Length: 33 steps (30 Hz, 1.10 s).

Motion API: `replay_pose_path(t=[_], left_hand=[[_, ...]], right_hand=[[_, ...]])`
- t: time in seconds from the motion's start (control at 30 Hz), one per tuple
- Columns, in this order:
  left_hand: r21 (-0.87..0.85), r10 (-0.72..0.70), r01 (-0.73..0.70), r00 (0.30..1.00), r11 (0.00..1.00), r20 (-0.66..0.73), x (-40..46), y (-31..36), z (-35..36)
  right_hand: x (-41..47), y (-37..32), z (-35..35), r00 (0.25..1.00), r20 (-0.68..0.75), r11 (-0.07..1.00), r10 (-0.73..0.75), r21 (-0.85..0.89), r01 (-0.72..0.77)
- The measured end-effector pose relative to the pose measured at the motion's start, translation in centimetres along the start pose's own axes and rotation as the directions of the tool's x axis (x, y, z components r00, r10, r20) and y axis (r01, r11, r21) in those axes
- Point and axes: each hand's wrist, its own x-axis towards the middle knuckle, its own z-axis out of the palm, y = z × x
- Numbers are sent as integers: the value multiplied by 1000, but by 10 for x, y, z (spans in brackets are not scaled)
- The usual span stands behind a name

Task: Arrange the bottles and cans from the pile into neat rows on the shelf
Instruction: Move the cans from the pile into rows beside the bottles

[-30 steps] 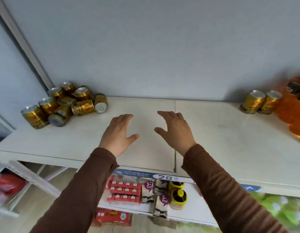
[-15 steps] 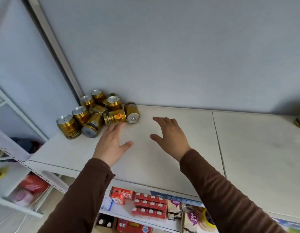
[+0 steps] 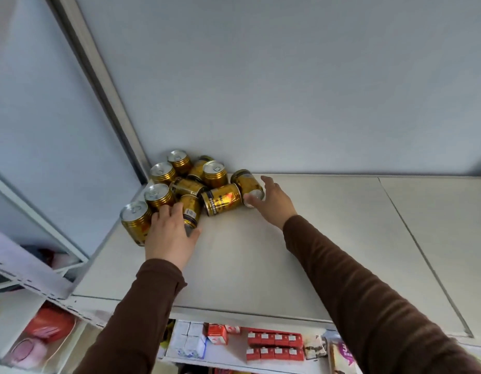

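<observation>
A pile of gold cans (image 3: 185,184) fills the back left corner of the white shelf (image 3: 328,238); some stand upright, others lie on their sides. My left hand (image 3: 170,234) lies over a can on its side (image 3: 191,211) at the pile's front, fingers across its body and thumb by its lower end. My right hand (image 3: 273,203) holds the rightmost lying can (image 3: 246,182), thumb at its silver end and fingers along its right side. An upright can (image 3: 135,222) stands just left of my left hand.
A grey wall backs the shelf, and a metal upright (image 3: 99,85) runs down to the corner behind the pile. The lower shelf holds red cartons (image 3: 274,344) and packets. A white rack (image 3: 31,268) with red and pink goods is at the left.
The view has swung left toward the pile. Both hands have moved from above the bare shelf onto the cans, the left to a front can and the right to the rightmost one.
</observation>
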Motion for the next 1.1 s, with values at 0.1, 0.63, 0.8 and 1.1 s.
replay_pose_path(t=[0.1, 0.63, 0.8, 1.1], left_hand=[[-32, 41, -41, 999, 999, 1, 2, -7, 3], [-869, 45, 213, 965, 447, 259, -33, -10, 4], [-779, 430, 575, 787, -252, 442, -29, 22, 9], [-861, 481, 508, 752, 13, 450, -14, 75, 29]], right_hand=[[12, -3, 11, 996, 5, 994, 92, 53, -92], [-28, 17, -49, 975, -168, 989, 143, -16, -148], [-48, 16, -75, 976, -186, 983, 114, -119, -137], [-73, 24, -103, 980, -174, 962, 96, -236, -136]])
